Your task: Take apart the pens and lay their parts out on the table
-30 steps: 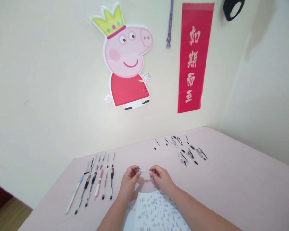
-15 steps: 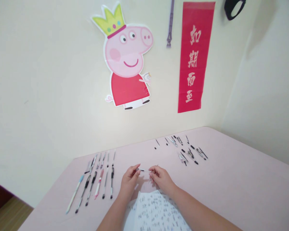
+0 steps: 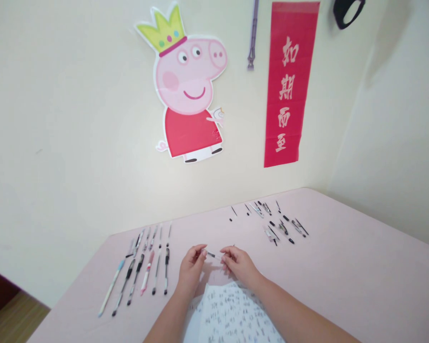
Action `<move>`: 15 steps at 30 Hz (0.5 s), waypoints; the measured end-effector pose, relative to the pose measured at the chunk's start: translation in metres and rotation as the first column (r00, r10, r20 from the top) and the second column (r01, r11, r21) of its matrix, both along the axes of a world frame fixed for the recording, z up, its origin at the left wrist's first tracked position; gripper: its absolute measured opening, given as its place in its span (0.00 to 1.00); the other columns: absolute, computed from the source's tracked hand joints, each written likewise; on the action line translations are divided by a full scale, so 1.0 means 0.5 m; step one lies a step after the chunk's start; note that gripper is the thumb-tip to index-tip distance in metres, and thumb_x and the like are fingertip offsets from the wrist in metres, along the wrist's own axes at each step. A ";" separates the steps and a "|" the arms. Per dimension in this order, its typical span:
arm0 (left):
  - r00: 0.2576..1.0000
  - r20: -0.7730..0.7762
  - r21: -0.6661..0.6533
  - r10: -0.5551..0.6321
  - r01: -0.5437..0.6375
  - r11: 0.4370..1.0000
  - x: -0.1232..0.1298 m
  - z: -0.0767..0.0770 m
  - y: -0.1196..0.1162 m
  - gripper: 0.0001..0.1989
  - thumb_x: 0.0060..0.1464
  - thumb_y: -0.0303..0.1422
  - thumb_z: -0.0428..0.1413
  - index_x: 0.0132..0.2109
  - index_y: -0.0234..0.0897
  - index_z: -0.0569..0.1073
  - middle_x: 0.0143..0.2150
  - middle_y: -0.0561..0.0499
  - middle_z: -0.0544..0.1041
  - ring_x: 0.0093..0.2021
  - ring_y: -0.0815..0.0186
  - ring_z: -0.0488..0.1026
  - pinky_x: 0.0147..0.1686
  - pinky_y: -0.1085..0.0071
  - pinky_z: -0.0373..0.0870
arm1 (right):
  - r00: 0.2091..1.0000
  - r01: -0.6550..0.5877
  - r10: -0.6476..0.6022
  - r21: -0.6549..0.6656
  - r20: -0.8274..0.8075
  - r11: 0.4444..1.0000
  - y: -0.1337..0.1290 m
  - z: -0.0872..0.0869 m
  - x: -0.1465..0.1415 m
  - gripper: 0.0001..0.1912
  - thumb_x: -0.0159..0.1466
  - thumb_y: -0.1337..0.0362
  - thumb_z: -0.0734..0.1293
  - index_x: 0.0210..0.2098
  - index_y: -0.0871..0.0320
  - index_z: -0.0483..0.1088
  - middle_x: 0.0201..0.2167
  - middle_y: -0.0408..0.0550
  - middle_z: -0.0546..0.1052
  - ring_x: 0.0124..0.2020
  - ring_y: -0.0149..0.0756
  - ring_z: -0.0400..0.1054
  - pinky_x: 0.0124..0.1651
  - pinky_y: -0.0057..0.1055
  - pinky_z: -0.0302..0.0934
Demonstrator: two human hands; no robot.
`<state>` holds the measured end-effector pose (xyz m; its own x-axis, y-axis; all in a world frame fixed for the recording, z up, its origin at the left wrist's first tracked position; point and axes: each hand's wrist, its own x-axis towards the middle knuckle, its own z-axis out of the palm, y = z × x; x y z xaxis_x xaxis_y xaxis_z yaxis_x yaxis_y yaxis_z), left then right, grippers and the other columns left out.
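Observation:
Between my hands, above the table, is a thin clear-and-black pen [image 3: 212, 255], tilted down toward the right. My left hand [image 3: 191, 265] pinches its left end with thumb and fingertips. My right hand [image 3: 240, 265] closes its fingers on the other end, whose tip they hide. Whether this is a whole pen or only part of one is too small to tell. Below the hands lies a sheet of paper [image 3: 232, 312] covered in handwriting, partly under my forearms.
On the pink table [image 3: 343, 276], several pens lie in two rows at the left, among them a black-grip pen [image 3: 166, 271] and a pink pen [image 3: 147, 274]. Several loose pen parts, with refills [image 3: 301, 226] and caps [image 3: 291, 241], lie at the back right. A wall stands behind.
The pen between my hands has tipped, its left end now higher than its right. Both hands have shifted only slightly. The pens and parts on the table are unmoved.

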<state>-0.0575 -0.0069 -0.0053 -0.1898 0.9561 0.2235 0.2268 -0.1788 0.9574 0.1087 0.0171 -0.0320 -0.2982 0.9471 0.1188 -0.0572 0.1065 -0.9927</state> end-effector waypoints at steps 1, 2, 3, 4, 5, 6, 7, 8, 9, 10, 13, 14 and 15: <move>1.000 -0.013 0.013 -0.003 0.004 1.000 0.001 0.003 -0.001 0.16 0.48 0.41 0.55 0.41 0.35 0.73 0.33 0.50 0.73 0.35 0.66 0.69 0.35 0.70 0.66 | 1.000 -0.009 0.009 -0.004 0.009 1.000 -0.001 0.002 0.000 0.12 0.55 0.62 0.62 0.38 0.59 0.66 0.23 0.40 0.70 0.19 0.27 0.64 0.22 0.25 0.60; 1.000 -0.022 0.026 -0.007 0.008 1.000 0.002 0.004 -0.002 0.16 0.48 0.41 0.55 0.41 0.36 0.73 0.34 0.49 0.73 0.36 0.65 0.69 0.35 0.70 0.66 | 0.999 -0.020 0.020 -0.011 0.025 1.000 -0.003 0.004 0.000 0.12 0.55 0.63 0.62 0.38 0.59 0.66 0.23 0.39 0.70 0.19 0.26 0.64 0.22 0.25 0.60; 1.000 -0.028 0.037 -0.010 0.011 0.999 0.002 0.005 -0.002 0.16 0.48 0.41 0.55 0.41 0.36 0.74 0.34 0.49 0.73 0.36 0.65 0.69 0.35 0.70 0.66 | 0.998 -0.031 0.032 -0.020 0.046 0.999 -0.005 0.007 0.000 0.12 0.54 0.64 0.63 0.39 0.59 0.66 0.23 0.39 0.70 0.19 0.26 0.64 0.22 0.24 0.60; 0.999 -0.029 0.048 -0.012 0.013 0.999 0.003 0.005 -0.002 0.16 0.48 0.41 0.55 0.41 0.36 0.74 0.34 0.49 0.73 0.36 0.65 0.69 0.35 0.70 0.66 | 0.997 -0.039 0.041 -0.031 0.072 0.999 -0.006 0.009 0.000 0.12 0.54 0.65 0.63 0.39 0.59 0.66 0.23 0.39 0.70 0.19 0.26 0.65 0.22 0.24 0.60; 0.999 -0.031 0.057 -0.015 0.017 0.998 0.004 0.004 -0.002 0.16 0.48 0.41 0.55 0.41 0.36 0.74 0.35 0.49 0.72 0.36 0.65 0.69 0.35 0.70 0.66 | 0.994 -0.044 0.048 -0.044 0.097 0.998 -0.008 0.011 0.000 0.12 0.54 0.65 0.63 0.39 0.59 0.66 0.22 0.39 0.70 0.19 0.26 0.65 0.21 0.24 0.60; 0.999 -0.032 0.064 -0.019 0.021 0.998 0.004 0.003 -0.001 0.16 0.48 0.41 0.55 0.41 0.36 0.74 0.35 0.49 0.72 0.36 0.66 0.69 0.35 0.71 0.66 | 0.991 -0.050 0.056 -0.059 0.119 0.997 -0.009 0.013 -0.001 0.12 0.54 0.65 0.62 0.39 0.59 0.66 0.22 0.39 0.70 0.19 0.26 0.65 0.21 0.23 0.59; 0.999 -0.034 0.069 -0.024 0.026 0.997 0.004 0.002 0.000 0.16 0.48 0.41 0.55 0.41 0.36 0.74 0.35 0.49 0.72 0.36 0.66 0.69 0.35 0.71 0.66 | 0.989 -0.056 0.065 -0.074 0.135 0.996 -0.010 0.014 -0.001 0.12 0.54 0.66 0.62 0.39 0.59 0.66 0.21 0.38 0.70 0.18 0.26 0.64 0.21 0.23 0.59; 0.999 -0.036 0.070 -0.030 0.032 0.997 0.004 0.000 0.001 0.15 0.48 0.41 0.55 0.41 0.36 0.74 0.35 0.49 0.72 0.36 0.66 0.69 0.35 0.71 0.65 | 0.987 -0.059 0.071 -0.088 0.145 0.994 -0.011 0.015 -0.001 0.11 0.55 0.65 0.62 0.38 0.59 0.66 0.20 0.38 0.70 0.18 0.26 0.64 0.21 0.23 0.59; 0.999 -0.035 0.069 -0.033 0.035 0.997 0.003 -0.002 0.002 0.15 0.49 0.41 0.55 0.41 0.36 0.74 0.35 0.49 0.72 0.36 0.66 0.69 0.36 0.71 0.65 | 0.986 -0.059 0.073 -0.099 0.147 0.993 -0.011 0.015 -0.002 0.10 0.55 0.65 0.61 0.37 0.59 0.65 0.20 0.38 0.70 0.18 0.26 0.64 0.21 0.23 0.58; 0.999 -0.032 0.065 -0.034 0.036 0.997 0.003 -0.003 0.003 0.15 0.49 0.41 0.55 0.41 0.36 0.74 0.35 0.49 0.72 0.36 0.66 0.68 0.36 0.71 0.65 | 0.987 -0.058 0.073 -0.105 0.145 0.993 -0.011 0.015 -0.002 0.09 0.55 0.65 0.61 0.36 0.59 0.65 0.19 0.38 0.70 0.17 0.25 0.63 0.21 0.22 0.58; 1.000 -0.011 0.044 -0.026 0.027 0.999 0.001 -0.007 0.004 0.16 0.49 0.40 0.55 0.42 0.36 0.73 0.34 0.50 0.72 0.36 0.66 0.68 0.36 0.70 0.65 | 0.990 -0.037 0.051 -0.100 0.135 0.994 -0.009 0.011 -0.003 0.07 0.55 0.65 0.61 0.34 0.58 0.65 0.18 0.37 0.69 0.16 0.25 0.62 0.20 0.23 0.57; 1.000 -0.003 0.035 -0.022 0.023 0.999 0.001 -0.007 0.005 0.16 0.49 0.41 0.55 0.42 0.35 0.73 0.33 0.50 0.72 0.35 0.66 0.68 0.35 0.70 0.65 | 0.990 -0.031 0.043 -0.092 0.132 0.995 -0.008 0.009 -0.003 0.06 0.55 0.65 0.61 0.33 0.58 0.65 0.17 0.37 0.69 0.16 0.26 0.62 0.20 0.23 0.57; 1.000 0.007 0.026 -0.017 0.017 1.000 0.001 -0.007 0.004 0.16 0.49 0.41 0.55 0.42 0.35 0.72 0.33 0.50 0.72 0.35 0.66 0.68 0.35 0.70 0.65 | 0.991 -0.023 0.033 -0.081 0.129 0.996 -0.007 0.007 -0.003 0.06 0.55 0.65 0.61 0.33 0.58 0.65 0.17 0.37 0.69 0.16 0.26 0.62 0.20 0.23 0.57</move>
<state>-0.0569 -0.0047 -0.0087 -0.1754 0.9530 0.2472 0.2163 -0.2076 0.9540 0.1074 0.0138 -0.0284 -0.3330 0.9429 0.0021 0.0715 0.0274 -0.9971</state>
